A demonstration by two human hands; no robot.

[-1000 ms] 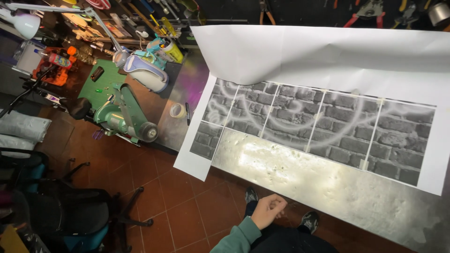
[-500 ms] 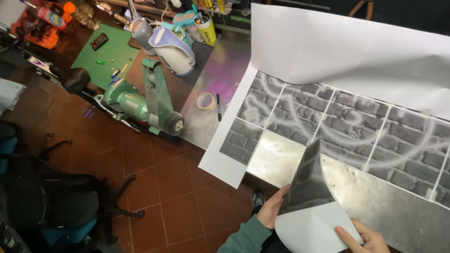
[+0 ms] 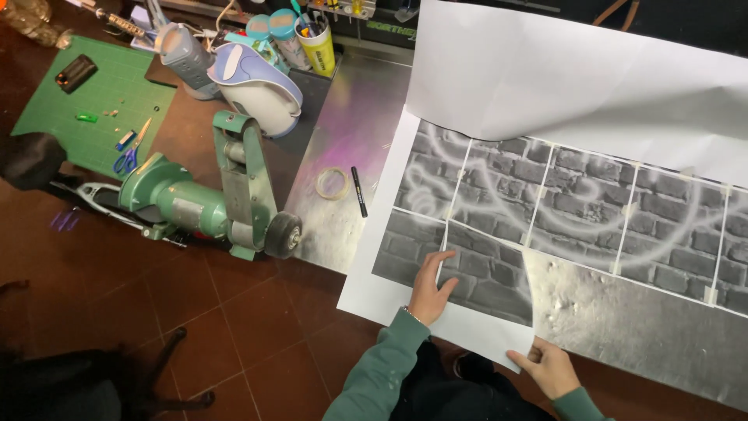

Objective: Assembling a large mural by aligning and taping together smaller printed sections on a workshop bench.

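Observation:
A large grey brick-wall print (image 3: pixel 576 206) made of taped paper sheets lies on a metal table (image 3: pixel 351 148). Its far part is folded over, showing white. A single brick-print sheet (image 3: pixel 487 292) lies at the near left edge of the print, next to the other sheets. My left hand (image 3: pixel 431 288) rests flat on this sheet with fingers spread. My right hand (image 3: pixel 545 365) pinches the sheet's near right white corner, below the table edge.
A roll of tape (image 3: pixel 333 183) and a black marker (image 3: pixel 358 191) lie left of the print. A green belt grinder (image 3: pixel 226 195), a green cutting mat (image 3: pixel 93 101) with scissors, and cups of tools (image 3: pixel 315 39) stand further left. A dark chair (image 3: pixel 93 382) is on the tiled floor.
The loose sheet, held up and tilted half a second ago, now lies flat on the table beside the other sheets. My left hand has moved onto it. The view has shifted left.

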